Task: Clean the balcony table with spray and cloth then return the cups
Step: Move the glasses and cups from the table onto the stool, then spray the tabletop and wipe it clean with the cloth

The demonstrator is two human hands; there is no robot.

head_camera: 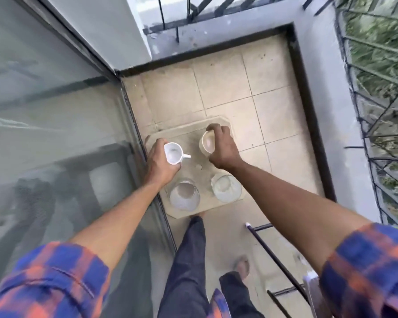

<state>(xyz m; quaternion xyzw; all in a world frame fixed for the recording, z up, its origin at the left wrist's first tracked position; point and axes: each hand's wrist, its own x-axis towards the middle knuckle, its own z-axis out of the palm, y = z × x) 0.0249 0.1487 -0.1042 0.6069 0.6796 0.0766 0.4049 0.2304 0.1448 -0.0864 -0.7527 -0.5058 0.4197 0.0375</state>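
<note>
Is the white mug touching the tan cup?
Apart. The head view shows a strip of table between the white mug and the tan cup.

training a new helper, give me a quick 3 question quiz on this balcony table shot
1. True or false: the left hand grips the white mug by its handle.
2. How many drinking vessels show at the table, counting those held?
3. The right hand holds: A the beige cup; B a cloth; C a spray bottle.

Key: 1 false, it grips the body and the handle sticks out free; 2 four; 3 A.
</note>
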